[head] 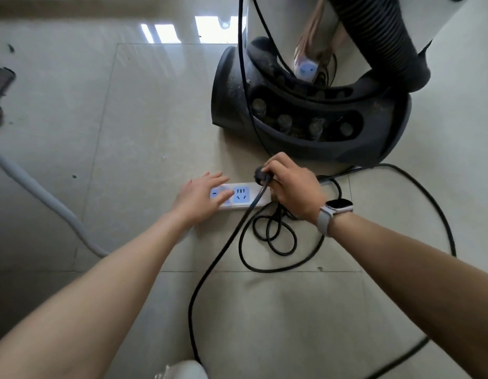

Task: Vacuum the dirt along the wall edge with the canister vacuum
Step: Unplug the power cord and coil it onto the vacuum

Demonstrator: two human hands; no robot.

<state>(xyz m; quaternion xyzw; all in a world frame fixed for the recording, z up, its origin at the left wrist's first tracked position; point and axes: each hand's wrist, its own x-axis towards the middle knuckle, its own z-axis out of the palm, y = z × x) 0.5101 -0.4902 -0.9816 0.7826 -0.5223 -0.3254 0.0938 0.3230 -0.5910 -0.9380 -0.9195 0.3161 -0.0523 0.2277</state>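
The canister vacuum (314,124) stands on the tiled floor, with a dusty black base, a shiny metal drum and a thick black ribbed hose (374,31). A white power strip (241,194) with blue sockets lies on the floor in front of it. My left hand (199,196) rests flat on the strip's left end with its fingers straight. My right hand (289,186) grips the black plug (262,175) just above the strip's right end. The plug's black cord (223,255) runs down and loops over the floor.
A grey tube (40,192) crosses the floor at the left. A dark floor nozzle (0,80) lies at the left edge. Small bits of dirt (74,176) dot the tiles. Loose cord coils (275,233) lie under my right wrist. A white object (182,370) sits at the bottom edge.
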